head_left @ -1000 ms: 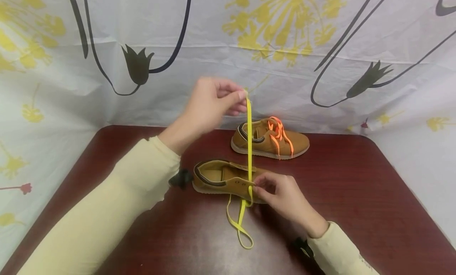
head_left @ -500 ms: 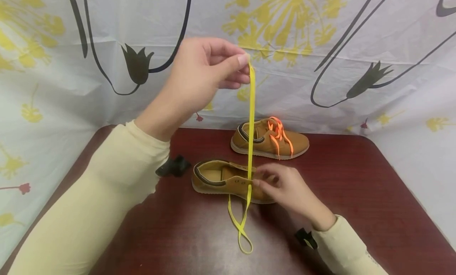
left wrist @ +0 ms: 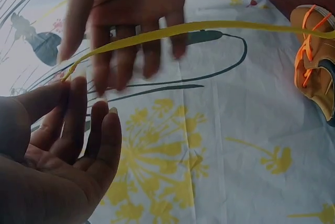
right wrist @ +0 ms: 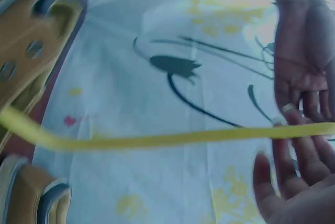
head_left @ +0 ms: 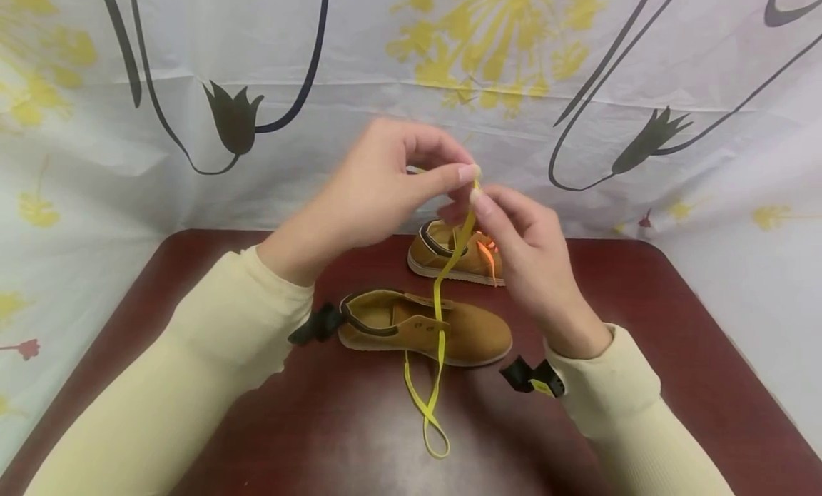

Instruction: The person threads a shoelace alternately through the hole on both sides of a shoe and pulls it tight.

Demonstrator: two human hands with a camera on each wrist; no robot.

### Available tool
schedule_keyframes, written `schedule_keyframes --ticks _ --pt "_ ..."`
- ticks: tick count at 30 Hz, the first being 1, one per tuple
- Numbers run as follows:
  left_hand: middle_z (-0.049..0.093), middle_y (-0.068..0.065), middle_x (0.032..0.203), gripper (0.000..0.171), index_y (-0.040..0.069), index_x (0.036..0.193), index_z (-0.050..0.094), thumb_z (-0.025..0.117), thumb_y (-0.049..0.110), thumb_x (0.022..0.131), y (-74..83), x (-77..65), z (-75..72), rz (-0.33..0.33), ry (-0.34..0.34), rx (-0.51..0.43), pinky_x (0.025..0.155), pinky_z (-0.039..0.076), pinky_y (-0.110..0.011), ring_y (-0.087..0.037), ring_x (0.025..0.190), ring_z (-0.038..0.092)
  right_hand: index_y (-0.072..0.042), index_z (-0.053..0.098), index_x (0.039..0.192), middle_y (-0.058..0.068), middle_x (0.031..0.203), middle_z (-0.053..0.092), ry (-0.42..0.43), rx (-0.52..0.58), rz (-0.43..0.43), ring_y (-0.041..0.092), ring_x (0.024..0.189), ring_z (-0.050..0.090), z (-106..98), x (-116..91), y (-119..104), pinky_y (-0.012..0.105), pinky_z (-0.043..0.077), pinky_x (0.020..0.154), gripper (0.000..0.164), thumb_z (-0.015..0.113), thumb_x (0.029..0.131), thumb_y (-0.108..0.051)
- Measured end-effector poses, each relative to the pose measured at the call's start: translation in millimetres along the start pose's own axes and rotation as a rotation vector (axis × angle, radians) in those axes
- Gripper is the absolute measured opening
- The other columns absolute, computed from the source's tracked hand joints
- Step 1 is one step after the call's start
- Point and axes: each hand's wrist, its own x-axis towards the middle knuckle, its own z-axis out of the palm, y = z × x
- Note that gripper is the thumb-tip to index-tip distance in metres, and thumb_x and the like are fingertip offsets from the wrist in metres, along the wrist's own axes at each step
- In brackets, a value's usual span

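My left hand [head_left: 392, 182] pinches the end of a flat yellow shoelace [head_left: 439, 300] between thumb and index finger, above the table. Right beside those fingertips is my right hand [head_left: 533, 246], its thumb at the lace. In the left wrist view, this right hand [left wrist: 136, 20] is blurred, its fingers extended behind the lace. The lace runs down to a tan shoe [head_left: 475, 332] on the table, toe pointing right. It passes through the shoe's side flap, and a loose loop lies on the near side. Dark eyelets show in the flap.
Farther back on the dark red table [head_left: 642, 325] stands a second tan shoe [head_left: 427, 264] with orange laces [head_left: 488, 250], partly covered by my right hand. A pale patterned cloth [head_left: 359, 61] hangs behind and along both sides.
My right hand has left the shoe and moved up to the left fingertips. The left hand rose with the lace, then came lower and right. The lace now hangs slacker.
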Motion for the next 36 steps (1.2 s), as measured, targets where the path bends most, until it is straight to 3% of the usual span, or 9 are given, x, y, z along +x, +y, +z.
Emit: schedule_keyframes --ticks 3,8,14,17,21,24,28,31,36 --pt "0.076 -0.003 0.087 0.012 0.01 0.095 0.077 0.069 0.019 0.097 -3.3 0.0 2.2 0.013 0.008 0.03 0.088 0.051 -0.028 -0.009 0.087 0.069 -0.001 0.072 0.104 0.003 0.088 0.075 0.03 0.138 -0.001 0.019 0.088 0.071 2 1 -2 0.028 0.057 0.088 0.031 0.054 0.105 -0.026" --pt "0.077 -0.004 0.092 0.012 0.009 0.099 0.078 0.069 0.018 0.096 -15.7 1.6 5.4 -0.016 -0.007 -0.01 0.088 0.053 -0.028 -0.014 0.087 0.072 -0.004 0.073 0.093 -0.001 0.072 0.069 0.073 0.188 0.044 0.017 0.077 0.07 5 0 3 0.027 0.058 0.079 0.025 0.06 0.103 -0.023" --pt "0.077 -0.006 0.101 0.023 0.009 0.105 0.077 0.059 0.022 0.103 -44.1 3.4 11.1 -0.065 -0.043 0.006 0.091 0.054 -0.03 -0.016 0.095 0.069 0.0 0.074 0.107 -0.001 0.073 0.07 0.108 0.192 0.064 0.014 0.075 0.066 2 -7 9 0.024 0.056 0.076 0.026 0.063 0.101 -0.023" --pt "0.075 -0.004 0.11 0.025 0.01 0.113 0.075 0.056 0.023 0.104 -67.1 4.3 19.1 -0.096 -0.147 0.218 0.094 0.054 -0.033 -0.015 0.098 0.067 0.004 0.072 0.11 0.0 0.077 0.071 0.136 0.219 0.058 0.013 0.075 0.067 -1 -11 10 0.025 0.059 0.077 0.029 0.064 0.1 -0.022" --pt "0.074 0.001 0.113 0.022 0.016 0.116 0.073 0.064 0.024 0.098 -103.5 2.0 39.0 -0.069 -0.399 0.634 0.094 0.055 -0.038 -0.016 0.101 0.068 0.003 0.072 0.109 -0.001 0.078 0.072 0.147 0.196 0.056 0.013 0.074 0.067 -4 -16 12 0.025 0.06 0.076 0.027 0.063 0.101 -0.021" --pt "0.072 0.003 0.109 0.02 0.019 0.113 0.073 0.07 0.025 0.094 -126.7 -2.2 56.3 -0.031 -0.542 0.784 0.092 0.056 -0.039 -0.018 0.101 0.069 0.002 0.072 0.108 -0.001 0.077 0.071 0.146 0.182 0.068 0.013 0.074 0.066 -4 -20 15 0.026 0.06 0.076 0.025 0.062 0.101 -0.019" --pt "0.061 0.004 0.08 0.007 0.016 0.094 0.072 0.066 0.019 0.093 -143.6 -6.9 70.8 -0.025 -0.622 0.755 0.073 0.052 -0.033 -0.013 0.074 0.058 -0.001 0.073 0.107 -0.001 0.077 0.071 0.162 0.165 0.095 0.014 0.074 0.067 -3 -24 20 0.027 0.06 0.076 0.022 0.061 0.102 -0.019" --pt "0.056 0.009 0.07 0.01 0.02 0.086 0.072 0.065 0.023 0.093 -146.4 -8.6 71.1 -0.066 -0.641 0.706 0.068 0.047 -0.031 -0.009 0.065 0.05 -0.002 0.074 0.106 -0.001 0.077 0.072 0.18 0.16 0.104 0.014 0.073 0.067 -3 -27 23 0.027 0.06 0.074 0.021 0.062 0.101 -0.019" --pt "0.074 0.013 0.091 0.017 0.024 0.101 0.078 0.074 0.037 0.091 -147.0 -7.8 69.1 -0.085 -0.647 0.633 0.083 0.055 -0.029 -0.005 0.082 0.067 -0.001 0.074 0.105 -0.001 0.078 0.072 0.195 0.18 0.104 0.013 0.071 0.067 -7 -31 27 0.025 0.06 0.071 0.022 0.062 0.102 -0.019"
